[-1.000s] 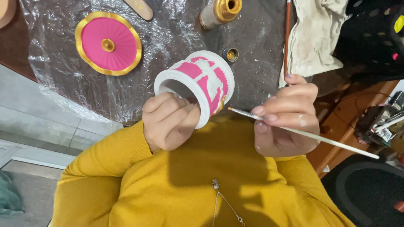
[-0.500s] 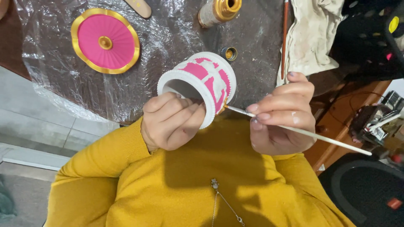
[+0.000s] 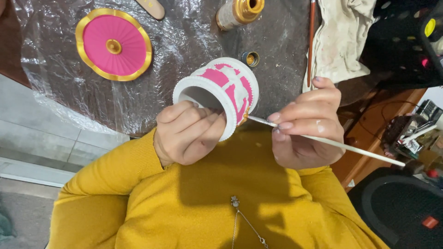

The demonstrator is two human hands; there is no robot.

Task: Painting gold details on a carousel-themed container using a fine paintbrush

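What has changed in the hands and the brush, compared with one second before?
The brush tip moved in to touch the lower edge of the pink and white pot. The right hand came closer to the pot. The left hand kept its grip on the rim. The pink lid stayed in place.

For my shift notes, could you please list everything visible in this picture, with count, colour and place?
Round container: one, white with pink panels, in the left hand.
Fine brush: one, white handle, in the right hand, tip at the container.
Round lid: one, pink with gold rim, upper left.
Paint bottle: one, gold-necked, top centre.
Small cap: one, gold, by the container.
Cloth: one, off-white, upper right.
Plastic sheet: one, clear, over the table.
Left hand: gripping the container.
Right hand: pinching the brush.
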